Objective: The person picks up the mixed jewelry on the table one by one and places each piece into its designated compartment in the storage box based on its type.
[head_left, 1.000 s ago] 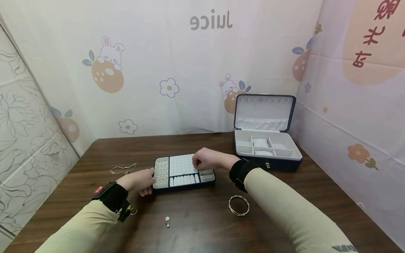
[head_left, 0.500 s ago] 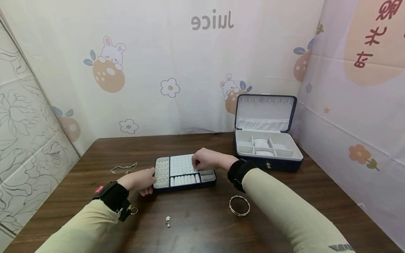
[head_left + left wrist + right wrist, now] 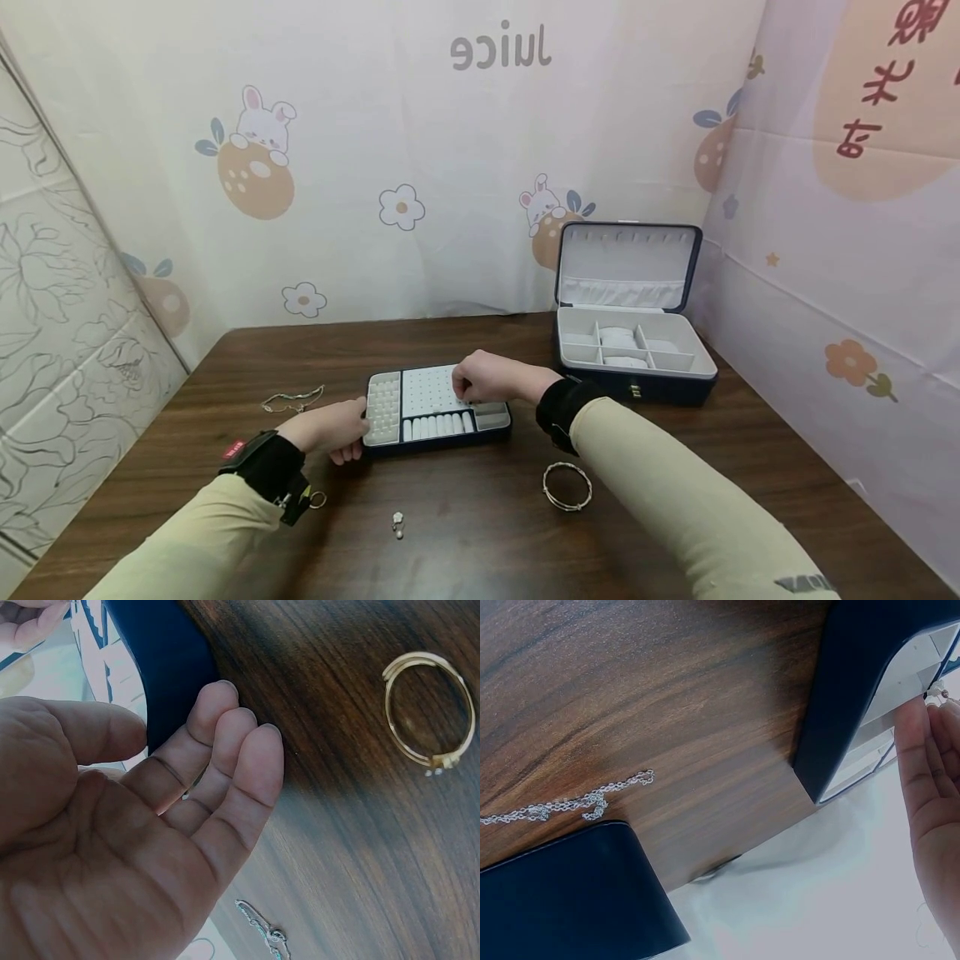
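A navy jewelry tray with ring rolls and a white perforated earring board lies at mid-table in the head view. My left hand grips its left edge between thumb and index finger; the other fingers curl loosely beside it. Over the board's right side, my right hand pinches a small white earring, partly hidden by the fingertips. A similar earring lies near the front. Close to my left wrist is a gold-coloured ring set with small stones.
An open navy jewelry box with two small cushions stands at the back right. A bangle lies front right, a silver necklace at left. Another silver chain sits between tray and box. Fabric walls border the table.
My right hand has shifted very slightly left over the earring board. My left hand and the tray have stayed in place.
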`<action>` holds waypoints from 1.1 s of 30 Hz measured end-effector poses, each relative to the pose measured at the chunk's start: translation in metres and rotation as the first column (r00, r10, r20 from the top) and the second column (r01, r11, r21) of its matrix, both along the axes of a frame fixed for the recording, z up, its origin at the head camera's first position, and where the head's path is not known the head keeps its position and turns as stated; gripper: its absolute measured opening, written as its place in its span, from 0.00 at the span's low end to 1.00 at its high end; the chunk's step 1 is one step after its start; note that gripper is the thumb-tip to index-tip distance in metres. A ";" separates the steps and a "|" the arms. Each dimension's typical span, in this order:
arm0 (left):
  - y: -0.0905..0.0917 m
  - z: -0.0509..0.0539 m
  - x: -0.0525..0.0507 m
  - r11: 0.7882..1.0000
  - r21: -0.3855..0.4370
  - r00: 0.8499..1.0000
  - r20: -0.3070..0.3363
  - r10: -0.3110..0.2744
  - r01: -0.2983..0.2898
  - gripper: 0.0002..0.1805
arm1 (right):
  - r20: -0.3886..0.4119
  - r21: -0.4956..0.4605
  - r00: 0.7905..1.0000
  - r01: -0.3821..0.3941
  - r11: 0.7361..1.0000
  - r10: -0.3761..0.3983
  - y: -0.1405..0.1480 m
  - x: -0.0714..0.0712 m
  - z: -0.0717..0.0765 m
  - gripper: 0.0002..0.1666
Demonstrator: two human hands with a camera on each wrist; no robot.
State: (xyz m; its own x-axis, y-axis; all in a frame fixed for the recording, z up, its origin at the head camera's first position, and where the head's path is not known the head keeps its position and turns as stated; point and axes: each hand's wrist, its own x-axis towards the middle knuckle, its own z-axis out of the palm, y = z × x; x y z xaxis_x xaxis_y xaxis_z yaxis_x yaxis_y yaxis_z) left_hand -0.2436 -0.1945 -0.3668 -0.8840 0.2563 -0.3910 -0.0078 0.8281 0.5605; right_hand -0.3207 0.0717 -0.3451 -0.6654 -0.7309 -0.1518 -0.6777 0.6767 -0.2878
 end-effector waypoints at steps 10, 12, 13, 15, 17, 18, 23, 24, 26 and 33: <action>-0.001 -0.002 0.000 1.000 0.001 1.000 0.007 -0.006 0.006 0.25 | -0.003 -0.016 1.000 -0.008 1.000 0.008 -0.001 -0.001 -0.004 0.09; -0.001 -0.002 0.000 1.000 0.003 1.000 0.008 -0.005 0.005 0.25 | -0.010 -0.016 1.000 -0.009 1.000 0.008 -0.001 -0.001 -0.004 0.10; -0.001 -0.001 0.000 1.000 0.004 1.000 0.007 -0.007 0.007 0.25 | -0.012 -0.014 1.000 -0.007 1.000 0.007 -0.001 -0.001 -0.004 0.10; -0.001 -0.001 0.000 1.000 0.005 1.000 0.003 -0.011 0.011 0.25 | -0.018 -0.010 1.000 -0.006 1.000 0.005 -0.001 -0.001 -0.005 0.09; -0.002 -0.001 0.000 1.000 0.008 1.000 -0.001 -0.014 0.014 0.25 | -0.020 -0.006 1.000 -0.003 1.000 0.003 -0.001 0.000 -0.005 0.09; -0.002 -0.001 0.000 1.000 0.010 1.000 -0.003 -0.015 0.015 0.24 | -0.021 -0.005 1.000 -0.003 1.000 0.003 -0.001 0.000 -0.005 0.09; -0.001 -0.001 0.000 1.000 0.010 1.000 -0.002 -0.015 0.015 0.22 | -0.016 -0.008 1.000 -0.004 1.000 0.004 -0.002 0.000 -0.005 0.09; -0.001 -0.002 0.000 1.000 0.008 1.000 0.000 -0.012 0.012 0.22 | -0.014 -0.006 1.000 -0.002 1.000 0.002 -0.002 0.000 -0.005 0.09; -0.001 -0.002 0.000 1.000 0.003 1.000 0.003 -0.015 0.014 0.23 | -0.013 -0.002 1.000 -0.002 1.000 0.002 -0.002 0.000 -0.006 0.08; -0.001 -0.004 0.000 1.000 0.000 1.000 0.004 -0.006 0.006 0.26 | -0.016 -0.002 1.000 -0.005 1.000 0.005 -0.003 0.001 -0.006 0.07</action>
State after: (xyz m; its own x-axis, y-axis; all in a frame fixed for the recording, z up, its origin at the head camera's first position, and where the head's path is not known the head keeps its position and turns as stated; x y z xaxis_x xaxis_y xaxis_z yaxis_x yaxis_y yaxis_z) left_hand -0.2439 -0.1955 -0.3707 -0.8807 0.2616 -0.3948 -0.0054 0.8280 0.5607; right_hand -0.3200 0.0683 -0.3509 -0.6638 -0.7347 -0.1399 -0.6857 0.6725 -0.2783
